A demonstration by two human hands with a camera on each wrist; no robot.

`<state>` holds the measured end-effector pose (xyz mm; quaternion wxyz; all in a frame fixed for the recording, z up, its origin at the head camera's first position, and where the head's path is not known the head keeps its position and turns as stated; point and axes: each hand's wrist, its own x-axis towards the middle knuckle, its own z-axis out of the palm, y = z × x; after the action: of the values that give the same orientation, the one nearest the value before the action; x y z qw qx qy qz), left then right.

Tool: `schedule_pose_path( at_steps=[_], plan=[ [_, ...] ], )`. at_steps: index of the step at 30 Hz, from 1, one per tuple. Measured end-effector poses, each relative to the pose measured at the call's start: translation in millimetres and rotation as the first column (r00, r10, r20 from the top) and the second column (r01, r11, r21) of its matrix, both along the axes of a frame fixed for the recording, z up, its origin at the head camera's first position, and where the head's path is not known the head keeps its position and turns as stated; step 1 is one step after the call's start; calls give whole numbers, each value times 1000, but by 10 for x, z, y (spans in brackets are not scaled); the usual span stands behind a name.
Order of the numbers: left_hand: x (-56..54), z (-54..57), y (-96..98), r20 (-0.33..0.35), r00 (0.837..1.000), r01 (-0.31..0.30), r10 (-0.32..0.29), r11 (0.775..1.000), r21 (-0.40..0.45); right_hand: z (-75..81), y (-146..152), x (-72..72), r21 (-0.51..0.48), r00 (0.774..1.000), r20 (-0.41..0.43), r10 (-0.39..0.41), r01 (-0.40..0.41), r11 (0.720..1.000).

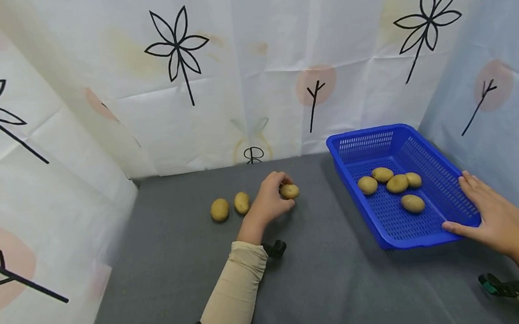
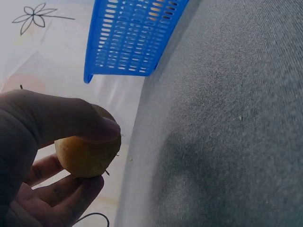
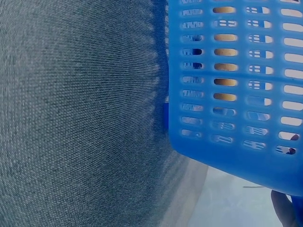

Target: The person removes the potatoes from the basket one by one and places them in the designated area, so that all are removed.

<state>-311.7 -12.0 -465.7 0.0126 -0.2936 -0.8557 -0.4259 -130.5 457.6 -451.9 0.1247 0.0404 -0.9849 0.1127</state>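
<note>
My left hand (image 1: 271, 198) pinches a small yellow-brown potato (image 1: 289, 191) between thumb and fingers; in the left wrist view the potato (image 2: 90, 153) is up off the grey cloth. Two more potatoes lie on the cloth to the left of that hand, one oval potato (image 1: 242, 203) and one rounder potato (image 1: 220, 209). At the right stands a blue plastic basket (image 1: 372, 219) with slotted walls and several potatoes (image 1: 397, 183) inside. My right hand (image 1: 504, 216) rests on the basket's near right rim, fingers along the outer side and thumb over the front edge.
Grey cloth (image 1: 160, 297) covers the table. White patterned sheets (image 1: 266, 36) hang behind it and at the left, and a bluish sheet (image 1: 511, 44) rises close to the basket's right side. Dark bands (image 1: 274, 249) sit at both wrists.
</note>
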Motion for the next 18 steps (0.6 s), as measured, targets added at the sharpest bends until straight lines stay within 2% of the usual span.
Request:
schedule_pose_path(
  at_steps=[8,12,18],
  plan=[
    [-48,17,-85,7,999,-39,39,998,-43,-14,13,-5,8,1000,-15,-10,10,1000],
    [-71,-14,-163,6,997,-71,72,993,-89,-18,-2,-8,10,1000,-9,-14,14,1000],
    [-100,-71,-252,6,995,-94,95,991,-97,-11,-31,-11,0,1000,-3,-20,20,1000]
  ],
)
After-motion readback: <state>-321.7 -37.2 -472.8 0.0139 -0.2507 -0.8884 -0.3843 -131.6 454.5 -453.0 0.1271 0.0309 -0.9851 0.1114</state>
